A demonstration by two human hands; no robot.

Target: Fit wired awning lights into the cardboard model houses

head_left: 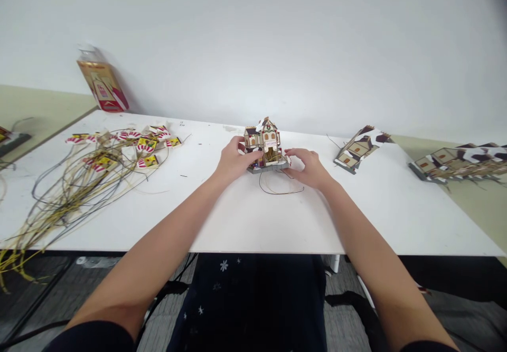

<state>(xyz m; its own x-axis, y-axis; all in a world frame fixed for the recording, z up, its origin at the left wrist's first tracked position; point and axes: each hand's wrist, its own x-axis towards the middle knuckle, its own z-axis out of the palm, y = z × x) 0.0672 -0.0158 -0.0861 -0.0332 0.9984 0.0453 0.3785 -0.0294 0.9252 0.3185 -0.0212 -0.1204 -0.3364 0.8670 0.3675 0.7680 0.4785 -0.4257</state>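
Note:
A miniature house (pixel 270 136) with cream walls, dark roof, snowy trim and a grey base stands upright at the middle of the white table. My left hand (pixel 234 161) grips its left side, thumb across the front and fingers behind. At the right end of the base, my right hand (pixel 307 168) has its thumb and fingers around a small red-and-white piece, which is mostly hidden. Thin dark and pale wires (pixel 281 192) loop out onto the table in front of the house.
On the left lie several red-and-white striped pieces (pixel 147 143) with a bundle of yellow and black wires (pixel 59 215) hanging over the table edge. A plastic bottle (pixel 103 85) leans by the wall. More miniature houses (pixel 358 149) lie tilted on the right, with a row (pixel 463 163) beyond.

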